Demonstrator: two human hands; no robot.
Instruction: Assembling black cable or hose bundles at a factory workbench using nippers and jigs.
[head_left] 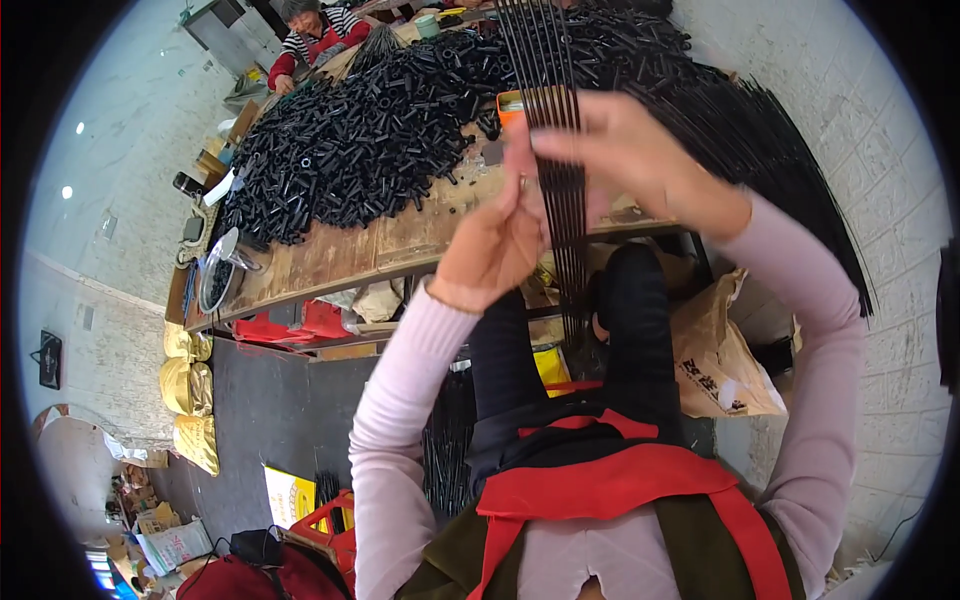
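A fan of long, thin black rods stands nearly upright in front of me, above the table's near edge. The fingers of my left hand close around the rods from the left, near their middle. From the other side my right hand, slightly blurred, grips the same rods a little higher, with fingers across them. The rods spread apart toward the top, and their lower ends reach down between my knees. An orange-rimmed box sits on the table just behind the rods, partly hidden.
Short black tubular pieces are heaped across the wooden table. More long black rods lie at the right. A clear bowl sits at the left edge. Another person works at the far end. A brown paper bag stands beside my right knee.
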